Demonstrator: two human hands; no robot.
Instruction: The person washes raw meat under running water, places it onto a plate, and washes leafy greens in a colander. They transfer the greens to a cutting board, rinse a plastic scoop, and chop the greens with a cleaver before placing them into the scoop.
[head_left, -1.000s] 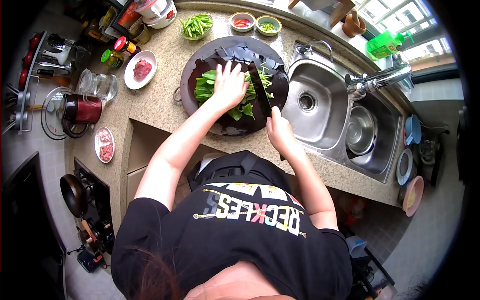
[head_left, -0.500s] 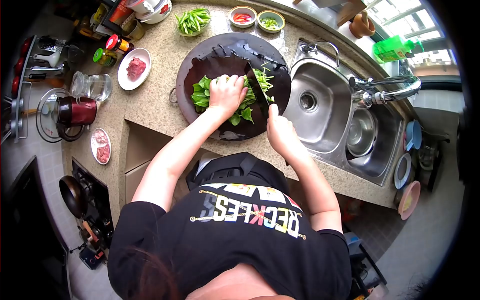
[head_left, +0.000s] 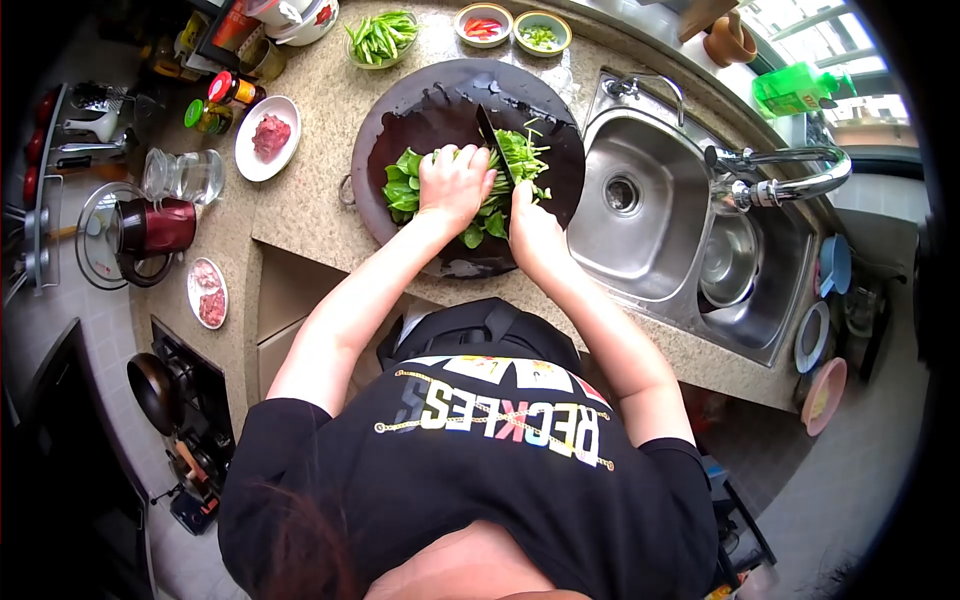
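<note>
The leafy green vegetables point(head_left: 402, 190) lie on the round dark chopping board point(head_left: 440, 88), my left hand point(head_left: 456, 186) pressing them with bent fingers, my right hand point(head_left: 538, 236) closed round the black-bladed knife point(head_left: 494, 145).

The left forearm point(head_left: 375, 275) slants forward and inward from the bent elbow, ending in the left hand point(head_left: 456, 186), palm down, back facing up, fingers bent and close together, thumb toward the other side. The right forearm point(head_left: 605, 322) angles forward and inward too. The right hand point(head_left: 534, 235) is closed in a grip, thumb pointing forward. The hands are near each other, apart.
</note>
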